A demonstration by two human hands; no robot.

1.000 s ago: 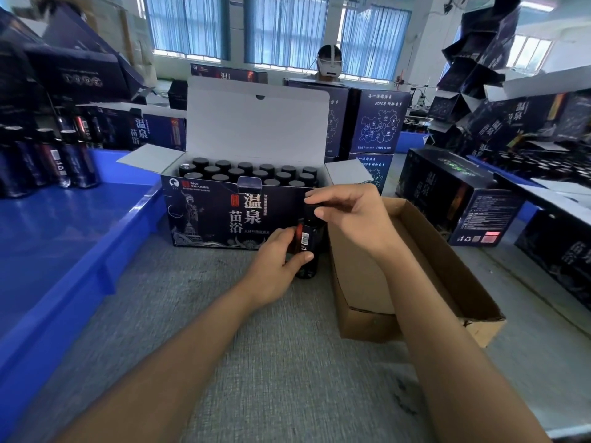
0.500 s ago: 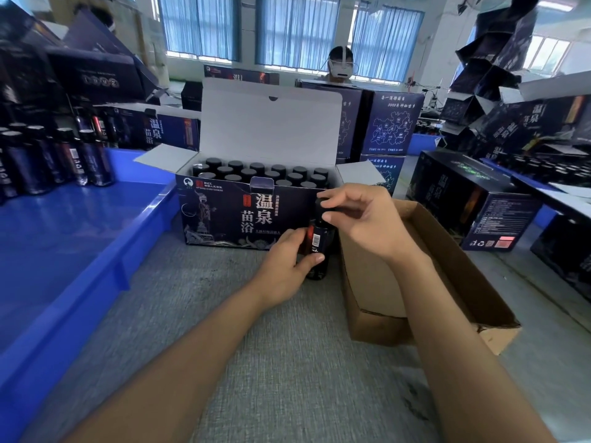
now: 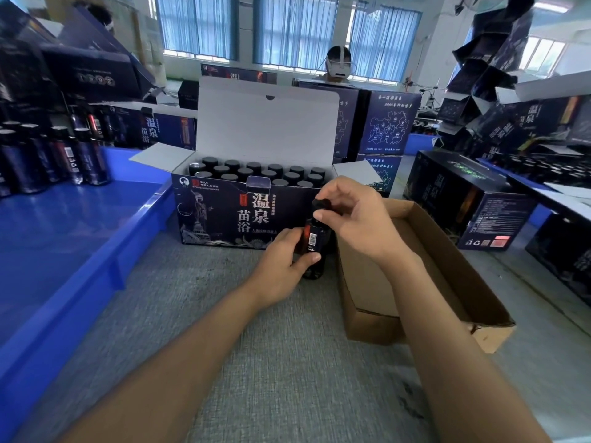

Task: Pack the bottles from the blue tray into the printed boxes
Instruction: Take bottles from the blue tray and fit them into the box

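Observation:
A dark bottle (image 3: 315,243) with a black cap stands upright on the grey table just in front of the printed box (image 3: 224,215). My left hand (image 3: 281,260) grips its body from the left. My right hand (image 3: 355,219) pinches its cap from the right. The printed box is open, lid flap up, with several black-capped bottles (image 3: 256,172) standing in rows inside. The blue tray (image 3: 64,238) lies at the left, with several more dark bottles (image 3: 54,158) standing at its far end.
An open brown cardboard box (image 3: 425,279) sits right of my hands. Closed and open printed boxes (image 3: 463,199) stand at the right and behind. A person with a headset (image 3: 339,65) sits across the table. Grey table surface (image 3: 271,362) lies in front.
Both hands keep hold of the same bottle in front of the box. My right fingers have shifted on the cap; the bottle stays in place.

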